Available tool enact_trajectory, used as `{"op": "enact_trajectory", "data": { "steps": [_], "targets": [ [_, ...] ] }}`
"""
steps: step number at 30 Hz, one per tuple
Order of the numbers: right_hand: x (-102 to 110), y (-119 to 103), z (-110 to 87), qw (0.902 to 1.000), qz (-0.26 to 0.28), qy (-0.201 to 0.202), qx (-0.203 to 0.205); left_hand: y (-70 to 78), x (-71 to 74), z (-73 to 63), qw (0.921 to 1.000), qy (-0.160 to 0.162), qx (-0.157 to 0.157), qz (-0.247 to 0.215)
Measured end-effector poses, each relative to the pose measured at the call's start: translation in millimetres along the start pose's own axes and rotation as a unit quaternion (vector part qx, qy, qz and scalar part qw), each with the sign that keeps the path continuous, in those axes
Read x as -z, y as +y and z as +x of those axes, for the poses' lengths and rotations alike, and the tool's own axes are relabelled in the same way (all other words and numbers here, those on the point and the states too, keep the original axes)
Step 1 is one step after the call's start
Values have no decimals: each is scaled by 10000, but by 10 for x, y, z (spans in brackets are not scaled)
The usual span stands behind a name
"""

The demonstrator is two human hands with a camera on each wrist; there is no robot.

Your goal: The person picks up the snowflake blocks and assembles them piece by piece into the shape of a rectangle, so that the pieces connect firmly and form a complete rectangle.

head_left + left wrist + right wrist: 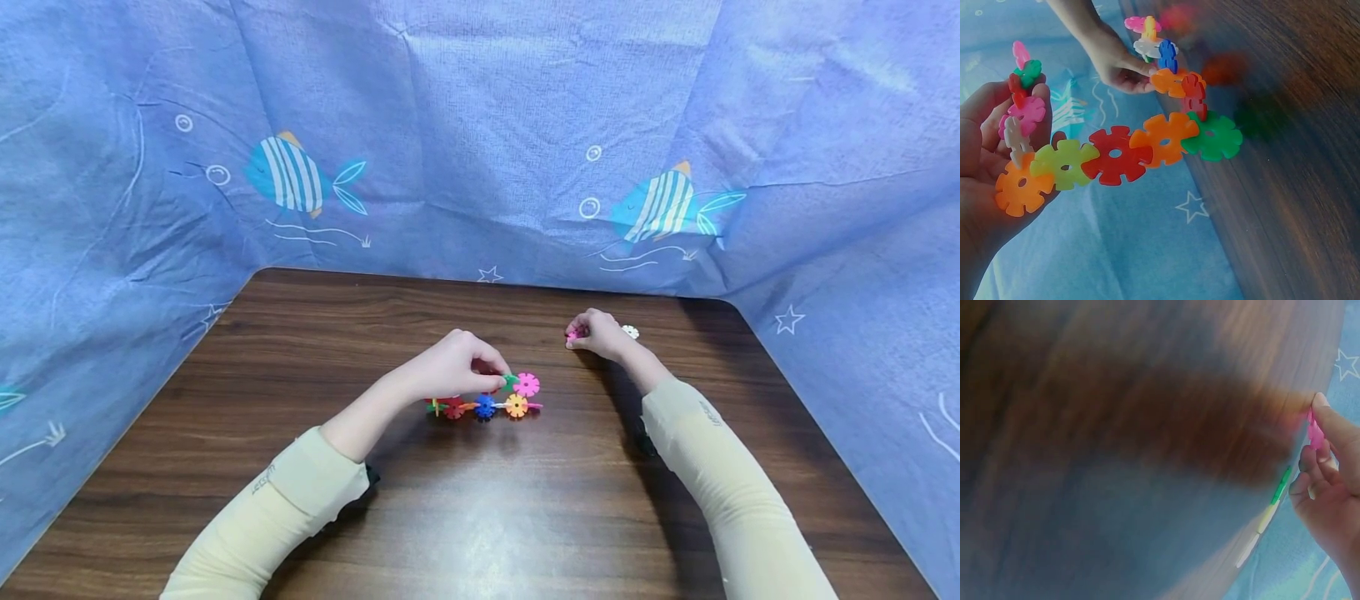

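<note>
My left hand (453, 367) holds a chain of interlocking plastic flower discs (484, 407) by one end, between thumb and fingers. In the left wrist view the chain bends in a U of notched discs, among them a red disc (1116, 155), a yellow-green disc (1065, 164) and a green disc (1212, 137). Farther right on the table, my right hand (600, 333) pinches a single pink flower disc (1315, 431) between thumb and fingertips. Part of that disc is hidden by the fingers in the head view.
Beyond the right hand lies a white disc (630, 332). The right wrist view shows a green disc (1281, 485) and a yellow disc (1267, 517) edge-on beside it. A blue fish-print cloth (480, 125) hangs around the brown wooden table (480, 517).
</note>
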State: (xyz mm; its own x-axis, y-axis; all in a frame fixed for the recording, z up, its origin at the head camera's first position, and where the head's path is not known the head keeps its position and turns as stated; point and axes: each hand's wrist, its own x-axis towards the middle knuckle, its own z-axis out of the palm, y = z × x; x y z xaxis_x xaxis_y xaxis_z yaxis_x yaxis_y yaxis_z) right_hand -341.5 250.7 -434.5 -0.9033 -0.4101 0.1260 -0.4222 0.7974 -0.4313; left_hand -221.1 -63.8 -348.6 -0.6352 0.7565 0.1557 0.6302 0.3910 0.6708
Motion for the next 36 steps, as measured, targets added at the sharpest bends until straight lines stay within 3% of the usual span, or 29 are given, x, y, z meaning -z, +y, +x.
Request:
{"op": "enact_trajectory", "data": {
  "steps": [11,20,24,36],
  "targets": [
    [26,-161,-57,9982,270,372,384,3,3,2,10000,56,-8,-57],
    [190,-384,-143,9932,888,604,459,19,9,6,9998,73,131,-97],
    [281,-515,-208,9901,956,812,629,29,19,-2,9998,52,145,-83],
    [412,-968,-515,9804,1660,823,671,12,16,-18,9997,236,53,88]
  ]
}}
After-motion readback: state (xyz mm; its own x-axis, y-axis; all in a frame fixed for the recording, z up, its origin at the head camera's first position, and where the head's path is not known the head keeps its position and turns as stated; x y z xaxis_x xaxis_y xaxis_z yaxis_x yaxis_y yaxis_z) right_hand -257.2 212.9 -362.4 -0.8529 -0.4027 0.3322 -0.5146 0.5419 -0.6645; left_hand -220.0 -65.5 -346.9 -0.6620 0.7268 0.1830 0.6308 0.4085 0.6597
